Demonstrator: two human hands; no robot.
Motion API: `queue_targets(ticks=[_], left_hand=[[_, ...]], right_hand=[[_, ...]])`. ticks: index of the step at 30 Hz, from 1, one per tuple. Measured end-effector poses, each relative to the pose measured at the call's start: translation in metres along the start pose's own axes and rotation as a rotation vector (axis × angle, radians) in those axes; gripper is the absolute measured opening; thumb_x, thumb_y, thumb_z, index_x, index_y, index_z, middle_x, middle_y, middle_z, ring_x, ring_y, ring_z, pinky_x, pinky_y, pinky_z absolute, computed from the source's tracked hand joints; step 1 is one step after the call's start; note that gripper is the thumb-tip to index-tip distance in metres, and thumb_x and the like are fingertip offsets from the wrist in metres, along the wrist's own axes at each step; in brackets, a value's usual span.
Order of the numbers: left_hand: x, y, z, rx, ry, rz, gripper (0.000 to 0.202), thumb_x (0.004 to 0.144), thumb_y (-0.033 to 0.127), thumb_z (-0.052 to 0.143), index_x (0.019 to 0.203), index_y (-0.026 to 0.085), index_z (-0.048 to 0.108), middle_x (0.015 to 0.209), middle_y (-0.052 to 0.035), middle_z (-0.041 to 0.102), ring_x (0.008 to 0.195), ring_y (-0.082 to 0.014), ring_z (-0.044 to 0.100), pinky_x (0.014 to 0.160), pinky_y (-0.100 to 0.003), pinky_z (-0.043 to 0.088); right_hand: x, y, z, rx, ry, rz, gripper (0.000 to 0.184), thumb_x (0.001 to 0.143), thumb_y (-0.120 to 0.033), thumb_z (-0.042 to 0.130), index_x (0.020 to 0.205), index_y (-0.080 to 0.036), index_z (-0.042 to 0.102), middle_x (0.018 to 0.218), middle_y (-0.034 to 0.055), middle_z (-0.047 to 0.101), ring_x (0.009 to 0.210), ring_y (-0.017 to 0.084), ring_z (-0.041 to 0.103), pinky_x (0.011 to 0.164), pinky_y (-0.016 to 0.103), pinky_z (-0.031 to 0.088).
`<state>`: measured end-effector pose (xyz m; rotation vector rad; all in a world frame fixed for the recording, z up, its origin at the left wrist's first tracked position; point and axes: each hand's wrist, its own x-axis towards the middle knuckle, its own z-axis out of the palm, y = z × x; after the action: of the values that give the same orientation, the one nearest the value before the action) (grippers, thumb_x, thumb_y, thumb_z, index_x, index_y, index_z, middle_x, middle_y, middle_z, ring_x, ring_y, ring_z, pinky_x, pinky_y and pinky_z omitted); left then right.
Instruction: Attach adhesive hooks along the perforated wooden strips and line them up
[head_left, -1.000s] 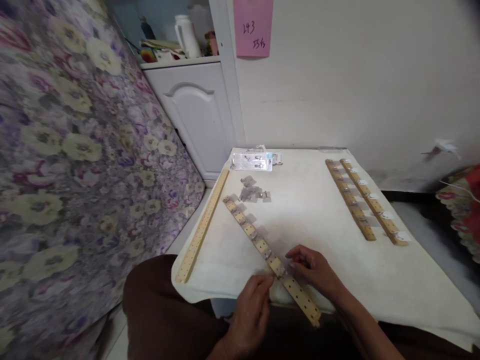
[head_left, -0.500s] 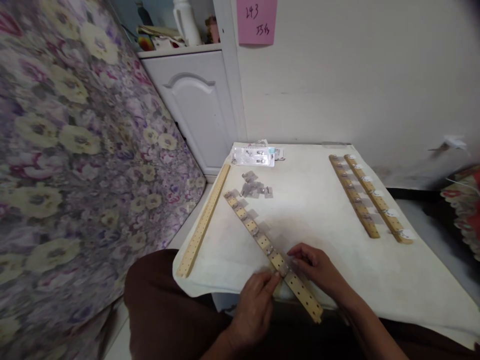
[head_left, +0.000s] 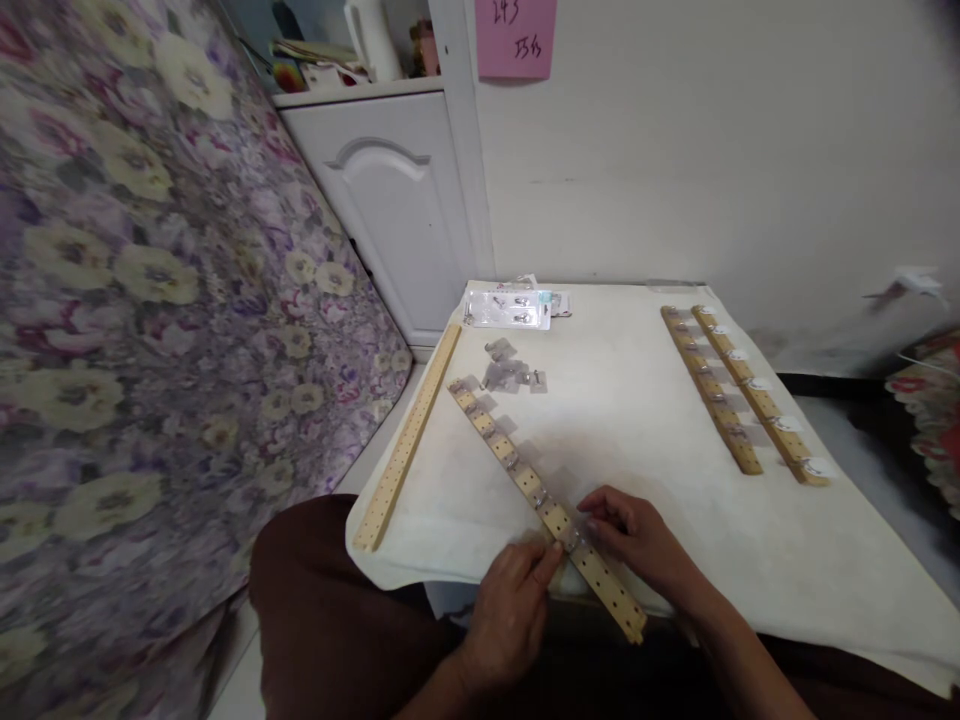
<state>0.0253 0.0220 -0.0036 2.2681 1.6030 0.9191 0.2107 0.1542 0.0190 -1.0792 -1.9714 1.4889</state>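
Grips the edge of a perforated wooden strip (head_left: 555, 518) with the left hand (head_left: 511, 605), thumb pressed to the pale, smooth face and fingers curled beneath the thumb. Holds the right hand (head_left: 637, 535) half curled at the opposite edge, close to the lowest clear plastic there; cannot tell whether gripping it or only touching it. Lies diagonally over a creased cream cloth (head_left: 622, 410), with the narrow lower end past the cloth's near edge. Bears, along the length, a row of thin clear plastic squares (head_left: 529, 449) with small, shiny metal fittings (head_left: 540, 497), and only dark round holes toward the lower end.

Has, to the left, a straight pale wooden bar (head_left: 409, 440) with rows of tiny holes. Has, near the far end, a loose overlapping pile of clear squares (head_left: 502, 376), and behind it a glossy transparent blister pack (head_left: 506, 309). Shows, well apart at the right, a honey-brown strip (head_left: 707, 385) with clear pieces, and just beside it a white-tagged strip (head_left: 765, 402) with rounded white pieces.
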Motion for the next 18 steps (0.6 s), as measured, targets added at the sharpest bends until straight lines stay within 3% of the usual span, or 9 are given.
queue_targets(ticks=[18], left_hand=[[-0.0002, -0.0007, 0.001, 0.015, -0.023, -0.008, 0.062, 0.084, 0.003, 0.037, 0.143, 0.021, 0.028, 0.111, -0.0114, 0.054, 0.096, -0.0207, 0.049, 0.08, -0.037, 0.05]], right_hand=[[-0.0006, -0.002, -0.0017, -0.005, -0.002, -0.002, 0.01, 0.081, -0.022, 0.054, 0.089, -0.02, 0.061, 0.07, -0.0012, 0.06, 0.066, 0.015, 0.055, 0.06, 0.025, 0.042]])
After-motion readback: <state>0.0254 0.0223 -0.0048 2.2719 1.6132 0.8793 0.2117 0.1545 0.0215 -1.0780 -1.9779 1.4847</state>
